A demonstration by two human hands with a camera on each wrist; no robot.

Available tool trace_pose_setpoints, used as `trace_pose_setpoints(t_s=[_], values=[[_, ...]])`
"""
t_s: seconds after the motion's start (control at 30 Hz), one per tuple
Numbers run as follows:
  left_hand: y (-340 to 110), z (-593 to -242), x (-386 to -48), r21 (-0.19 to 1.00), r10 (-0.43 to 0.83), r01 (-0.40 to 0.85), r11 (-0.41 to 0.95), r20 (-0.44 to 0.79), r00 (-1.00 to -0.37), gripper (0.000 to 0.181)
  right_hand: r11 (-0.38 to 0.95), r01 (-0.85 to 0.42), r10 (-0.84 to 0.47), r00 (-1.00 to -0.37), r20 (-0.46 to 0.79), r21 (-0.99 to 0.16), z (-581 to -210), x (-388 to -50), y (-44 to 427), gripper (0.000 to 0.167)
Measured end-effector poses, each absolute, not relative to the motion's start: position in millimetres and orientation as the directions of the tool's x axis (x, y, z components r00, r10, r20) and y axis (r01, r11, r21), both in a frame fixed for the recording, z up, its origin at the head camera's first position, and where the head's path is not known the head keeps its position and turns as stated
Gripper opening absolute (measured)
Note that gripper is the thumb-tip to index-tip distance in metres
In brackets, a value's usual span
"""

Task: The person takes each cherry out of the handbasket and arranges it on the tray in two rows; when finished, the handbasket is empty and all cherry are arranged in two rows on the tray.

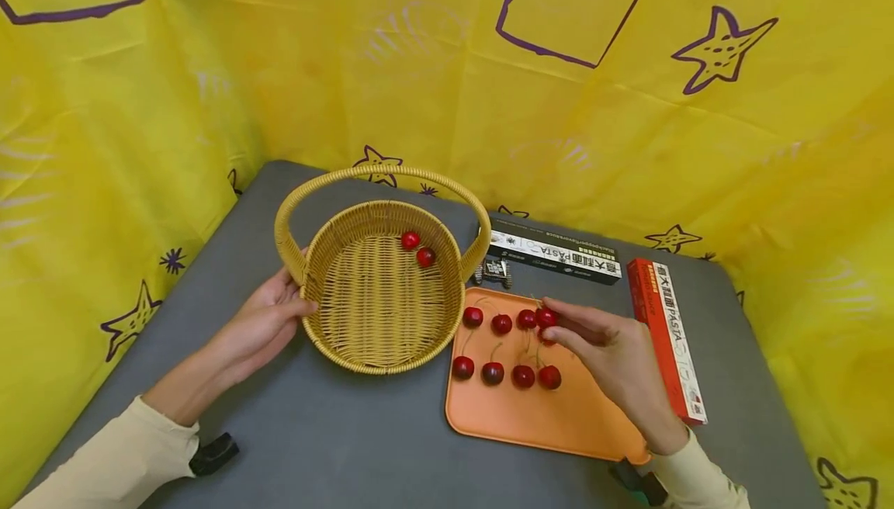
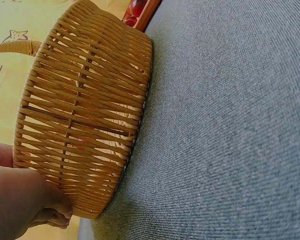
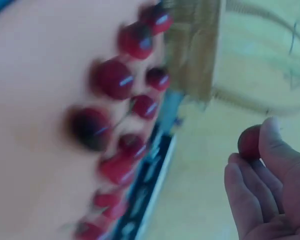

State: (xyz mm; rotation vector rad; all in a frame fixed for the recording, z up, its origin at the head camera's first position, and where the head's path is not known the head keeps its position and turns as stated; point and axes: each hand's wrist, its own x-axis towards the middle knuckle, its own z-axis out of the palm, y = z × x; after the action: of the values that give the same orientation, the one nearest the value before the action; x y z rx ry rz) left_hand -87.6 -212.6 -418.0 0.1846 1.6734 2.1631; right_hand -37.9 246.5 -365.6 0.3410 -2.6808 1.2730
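Note:
A round yellow woven basket (image 1: 377, 299) with a tall arched handle stands on the grey table, two cherries (image 1: 417, 248) lying inside at its far right. My left hand (image 1: 268, 315) grips the basket's left rim, thumb over the edge; in the left wrist view its fingers lie against the woven wall (image 2: 85, 110). Over the orange tray (image 1: 580, 416), my right hand (image 1: 621, 346) pinches a cherry (image 3: 249, 142) between thumb and fingers. Several more cherries (image 1: 523, 376) with stems lie on the tray in two rough rows, some partly hidden behind the right hand.
Behind the tray lies a black pasta box (image 1: 559, 249), with a small dark object (image 1: 494, 271) by its left end. A red pasta box (image 1: 667, 338) lies right of the tray. Yellow patterned cloth (image 1: 447, 67) hangs around the table (image 1: 335, 431).

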Motion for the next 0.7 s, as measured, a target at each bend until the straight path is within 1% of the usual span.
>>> trace_pose_setpoints(t_s=[0.17,0.23,0.3,0.37,0.43,0.6,0.7], values=[[-212.9,-418.7,-87.1,0.955,0.393,-0.217,-0.200,-0.124,-0.911,0.096,0.717,-0.081,0.051,-0.985,0.168,-0.692,-384.4,-9.8,280.2,0.039],[-213.0,-418.4,-87.4,0.956,0.397,-0.213,-0.200,-0.119,-0.910,0.096,0.731,-0.013,0.105,-0.986,0.132,-0.682,-391.9,-1.3,287.0,0.039],[-213.5,-417.8,-88.0,0.957,0.399,-0.211,-0.199,-0.118,-0.909,0.095,0.726,0.023,0.133,-0.985,0.108,-0.687,-399.2,4.9,291.5,0.039],[-214.0,-416.6,-88.7,0.956,0.398,-0.211,-0.203,-0.116,-0.910,0.095,0.716,0.038,0.150,-0.984,0.101,-0.697,-405.8,8.8,294.4,0.039],[-215.1,-416.2,-88.9,0.954,0.395,-0.216,-0.207,-0.120,-0.911,0.095,0.735,0.033,0.150,-0.982,0.115,-0.678,-411.7,11.3,295.9,0.038],[-217.7,-417.7,-87.5,0.951,0.401,-0.241,-0.194,-0.148,-0.904,0.096,0.833,0.029,0.141,-0.977,0.161,-0.553,-424.0,19.0,296.6,0.037],[-216.3,-419.6,-87.7,0.951,0.409,-0.242,-0.191,-0.147,-0.901,0.095,0.862,0.004,0.123,-0.972,0.202,-0.507,-431.3,23.4,298.4,0.038]])
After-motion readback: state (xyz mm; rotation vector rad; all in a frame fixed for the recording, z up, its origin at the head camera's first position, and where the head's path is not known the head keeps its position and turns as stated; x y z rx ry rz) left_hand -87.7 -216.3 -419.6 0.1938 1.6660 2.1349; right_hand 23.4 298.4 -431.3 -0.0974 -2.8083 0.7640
